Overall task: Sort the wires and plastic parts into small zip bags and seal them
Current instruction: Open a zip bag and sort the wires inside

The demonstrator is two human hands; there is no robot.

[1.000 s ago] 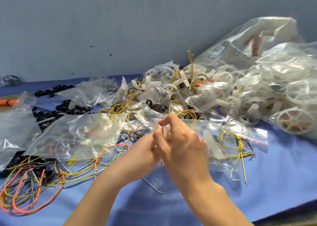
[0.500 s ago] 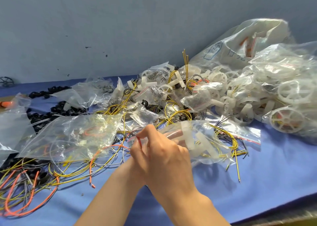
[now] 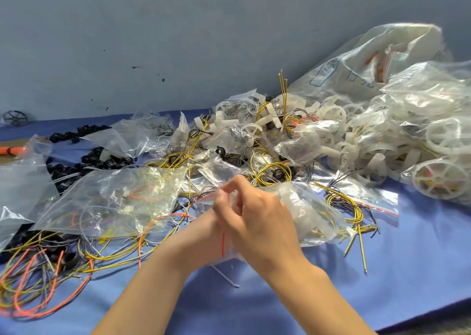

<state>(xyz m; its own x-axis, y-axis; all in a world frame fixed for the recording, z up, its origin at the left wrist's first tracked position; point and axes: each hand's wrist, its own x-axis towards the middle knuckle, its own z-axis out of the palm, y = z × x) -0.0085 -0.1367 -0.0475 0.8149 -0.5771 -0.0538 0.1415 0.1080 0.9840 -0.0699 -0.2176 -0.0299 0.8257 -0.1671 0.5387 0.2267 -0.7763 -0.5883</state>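
Both hands meet at the red-striped mouth of a small clear zip bag (image 3: 305, 215) holding white plastic parts and lying on the blue table (image 3: 407, 271). My right hand (image 3: 257, 220) lies on top and pinches the bag's seal strip between thumb and fingers. Mostly hidden beneath it, my left hand (image 3: 204, 235) holds the same strip from under. Loose yellow wires (image 3: 349, 207) lie just right of the bag. Orange and yellow wires (image 3: 38, 278) tangle at the near left.
A larger clear bag (image 3: 114, 199) with wires lies left of my hands. White plastic wheels in bags (image 3: 443, 179) pile up at the right, black rings (image 3: 84, 161) at the back left. A big plastic sack (image 3: 369, 62) leans on the grey wall.
My hands slid left along the bag's mouth and the right hand came to cover the left. The bag with white parts shifted with them.
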